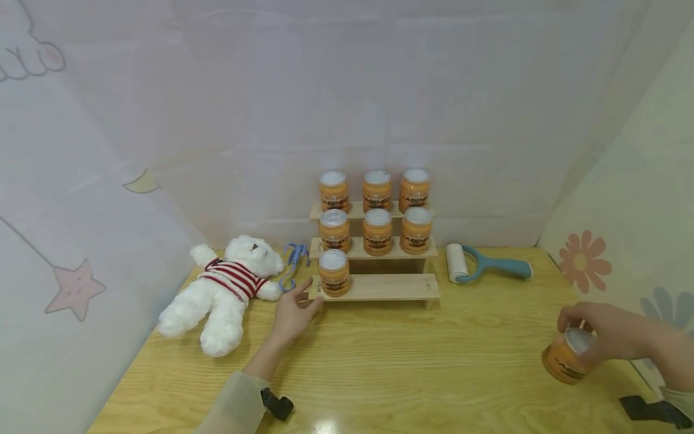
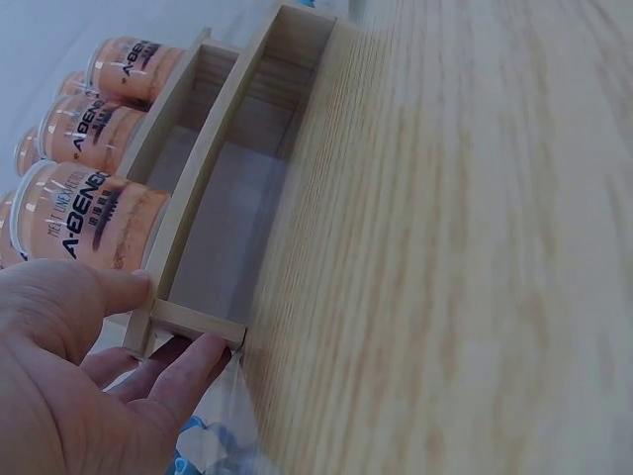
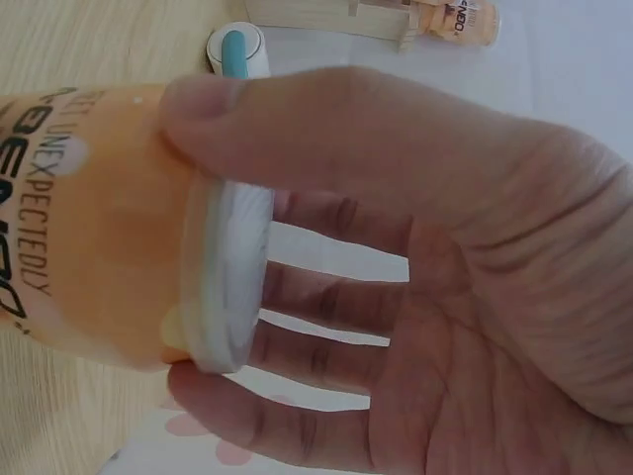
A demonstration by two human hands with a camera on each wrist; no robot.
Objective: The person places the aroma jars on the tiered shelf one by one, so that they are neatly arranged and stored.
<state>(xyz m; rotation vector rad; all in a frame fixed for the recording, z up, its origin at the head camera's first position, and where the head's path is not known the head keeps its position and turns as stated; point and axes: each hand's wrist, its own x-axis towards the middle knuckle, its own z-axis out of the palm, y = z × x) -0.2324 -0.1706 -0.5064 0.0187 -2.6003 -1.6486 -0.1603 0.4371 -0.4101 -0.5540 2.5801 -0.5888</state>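
At the right side of the table, my right hand (image 1: 612,334) grips an orange jar (image 1: 566,360) with a pale lid. In the right wrist view the thumb lies along one side of this jar (image 3: 109,228) and the fingers curl round the far side near its lid. The jar looks slightly tilted; whether it touches the table I cannot tell. My left hand (image 1: 293,313) pinches the left end of a three-step wooden rack (image 1: 390,288). In the left wrist view its thumb and fingers hold the end of the rack (image 2: 203,322), close to the jar (image 2: 94,218) on the lowest step.
Several matching jars (image 1: 377,232) fill the top and middle steps; one jar (image 1: 334,274) stands at the lowest step's left end. A white teddy bear (image 1: 222,295) and a blue hook (image 1: 293,265) lie left. Right of the rack lies a lint roller (image 1: 488,265).
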